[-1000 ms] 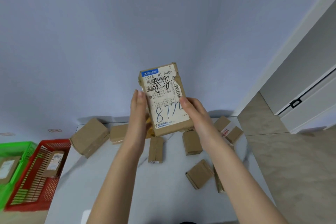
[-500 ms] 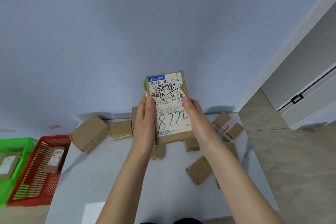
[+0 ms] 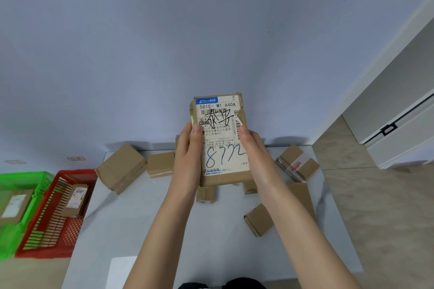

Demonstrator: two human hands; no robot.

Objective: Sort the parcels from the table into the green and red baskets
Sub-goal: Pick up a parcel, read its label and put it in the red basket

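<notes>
I am holding one labelled parcel (image 3: pixel 220 110) upright above the table (image 3: pixel 131 230), with my left hand (image 3: pixel 187 157) and right hand (image 3: pixel 254 157) each curling round a long edge. Down to the left of my grip, the red basket (image 3: pixel 47 252) is carrying one sorted parcel (image 3: pixel 76 197) and the green basket (image 3: pixel 23 175) another (image 3: pixel 14 205). Below my hands about eight loose parcels (image 3: pixel 121 168) are waiting, so I judge the sorting is only starting.

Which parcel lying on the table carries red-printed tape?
The taped parcel at the table's far right edge: white tape with red print crosses it; the others there show none.
</notes>
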